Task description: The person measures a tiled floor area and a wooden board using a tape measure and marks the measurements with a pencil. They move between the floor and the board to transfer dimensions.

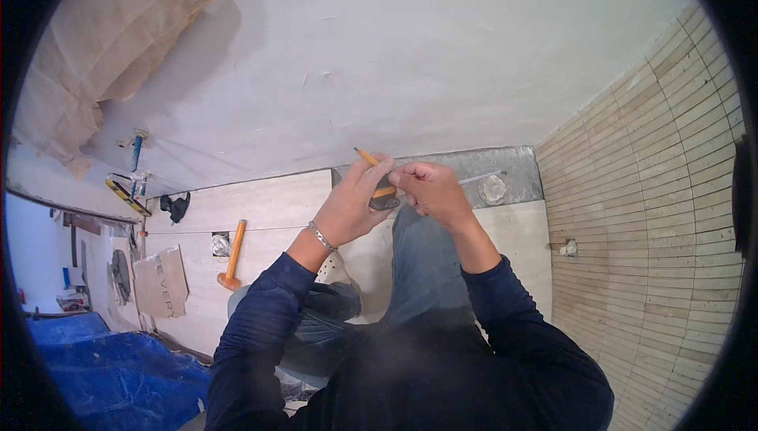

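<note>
- L hand (351,200) wraps round tape measure (384,200), w/ pencil (365,156) tucked btwn fingers, its tip beyond the grip.
- Tape sits btwn both hands; R hand (436,194) curls in at its R side. Can't tell on my feed if those fingers are closed on it.
- IMO: L firm, R pinch light, pencil tip clear of tape.
- Mallet (234,257) lies well L of grip, pale strip (480,177) near on R.

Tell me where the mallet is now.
In the head view, the mallet lies on the pale floor tiles left of centre, just right of the square cutout and left of the left sleeve.
</note>
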`<state>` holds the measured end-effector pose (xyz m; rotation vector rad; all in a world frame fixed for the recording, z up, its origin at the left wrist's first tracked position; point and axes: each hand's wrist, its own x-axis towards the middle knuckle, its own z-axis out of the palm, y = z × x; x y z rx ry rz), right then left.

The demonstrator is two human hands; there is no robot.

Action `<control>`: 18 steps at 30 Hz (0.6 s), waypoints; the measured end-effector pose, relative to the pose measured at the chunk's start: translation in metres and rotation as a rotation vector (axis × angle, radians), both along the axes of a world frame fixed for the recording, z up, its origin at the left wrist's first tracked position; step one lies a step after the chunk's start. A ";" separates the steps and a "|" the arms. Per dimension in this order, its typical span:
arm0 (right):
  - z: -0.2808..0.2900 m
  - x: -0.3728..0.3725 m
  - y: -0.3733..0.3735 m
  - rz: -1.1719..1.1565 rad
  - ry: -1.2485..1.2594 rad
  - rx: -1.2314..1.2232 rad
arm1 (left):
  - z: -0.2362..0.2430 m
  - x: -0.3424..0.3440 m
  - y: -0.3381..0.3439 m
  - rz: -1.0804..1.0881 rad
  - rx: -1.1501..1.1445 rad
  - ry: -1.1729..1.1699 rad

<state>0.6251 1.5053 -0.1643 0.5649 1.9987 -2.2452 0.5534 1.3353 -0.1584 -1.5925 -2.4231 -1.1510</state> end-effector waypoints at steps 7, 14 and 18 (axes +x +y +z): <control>-0.026 -0.003 0.012 -0.292 0.010 0.000 | -0.004 -0.001 -0.002 0.028 -0.030 -0.005; -0.036 0.014 0.033 -0.170 0.024 -0.128 | -0.015 -0.014 -0.010 0.366 -0.014 -0.317; -0.053 0.008 0.011 -0.191 0.190 0.009 | -0.019 -0.012 -0.011 0.324 -0.053 -0.392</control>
